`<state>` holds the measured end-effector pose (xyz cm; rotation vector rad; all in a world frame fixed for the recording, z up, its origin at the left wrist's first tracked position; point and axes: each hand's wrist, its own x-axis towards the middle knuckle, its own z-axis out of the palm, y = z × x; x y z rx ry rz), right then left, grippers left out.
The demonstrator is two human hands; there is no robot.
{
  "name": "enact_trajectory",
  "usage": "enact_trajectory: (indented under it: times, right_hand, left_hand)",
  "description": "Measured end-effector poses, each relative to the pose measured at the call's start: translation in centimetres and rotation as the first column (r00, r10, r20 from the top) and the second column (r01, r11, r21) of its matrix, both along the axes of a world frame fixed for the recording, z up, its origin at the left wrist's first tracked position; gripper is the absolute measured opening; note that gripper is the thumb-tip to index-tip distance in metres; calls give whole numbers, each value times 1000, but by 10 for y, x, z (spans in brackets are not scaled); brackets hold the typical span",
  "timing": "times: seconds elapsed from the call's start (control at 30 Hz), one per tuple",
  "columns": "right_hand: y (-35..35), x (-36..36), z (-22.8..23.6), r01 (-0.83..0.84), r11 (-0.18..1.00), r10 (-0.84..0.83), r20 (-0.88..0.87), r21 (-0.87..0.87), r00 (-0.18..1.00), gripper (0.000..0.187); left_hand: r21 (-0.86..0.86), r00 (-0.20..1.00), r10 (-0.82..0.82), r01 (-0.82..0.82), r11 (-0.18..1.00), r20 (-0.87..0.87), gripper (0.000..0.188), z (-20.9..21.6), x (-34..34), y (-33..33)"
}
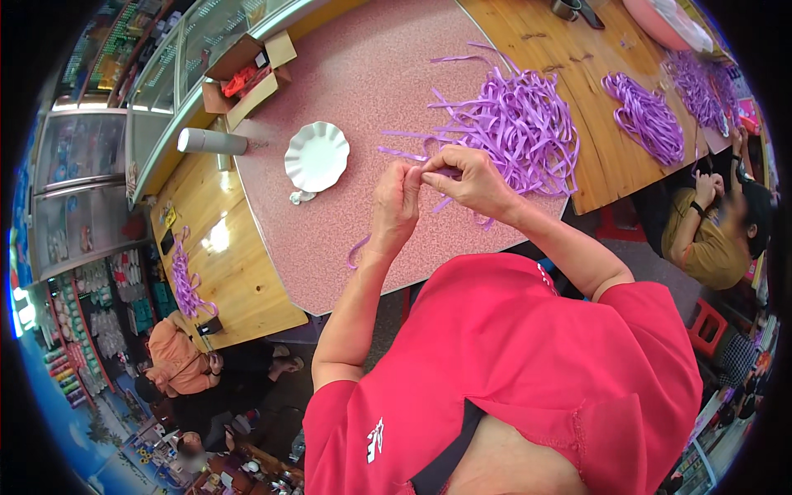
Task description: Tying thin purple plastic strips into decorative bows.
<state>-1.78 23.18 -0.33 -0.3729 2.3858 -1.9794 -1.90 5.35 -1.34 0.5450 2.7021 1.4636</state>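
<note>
Above the pink speckled tabletop [330,82], my two hands meet fingertip to fingertip. My left hand [396,205] is closed, with its thumb pressed to the fingers. Thumb and forefinger of my right hand [472,183] pinch together against the left fingertips. Whatever sits between them is too small or hidden to see. Just beyond my right hand lies a large tangled heap of purple ribbon [520,124], with loose ends trailing left toward my fingers. A short curl of purple ribbon [356,251] shows beside my left wrist.
A white scalloped plate [318,157] lies left of my hands, near a grey cylinder [213,142] and an open cardboard box [249,81]. More purple ribbon bundles [648,115] rest on the wooden table at right. Other people sit at left and right.
</note>
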Motion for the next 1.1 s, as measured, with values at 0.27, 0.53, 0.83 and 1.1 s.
enact_trajectory:
  times: [0.27, 0.53, 0.83, 1.1]
  right_hand:
    - [3, 5, 13, -14, 999, 15, -57, 34, 998, 9]
    - [9, 4, 9, -39, 995, 59, -238, 88, 970, 6]
    - [15, 9, 15, -24, 999, 27, -146, 22, 989, 10]
    - [26, 6, 18, -75, 970, 135, 257, -230, 957, 16]
  left_hand:
    - [608, 835, -182, -211, 765, 519, 17, 5, 10, 2]
    - [451, 872, -152, -86, 889, 466, 33, 12, 9, 5]
    - [297, 965, -8, -73, 952, 262, 27, 16, 20, 17]
    - [592, 860, -160, -188, 784, 484, 13, 17, 21, 16]
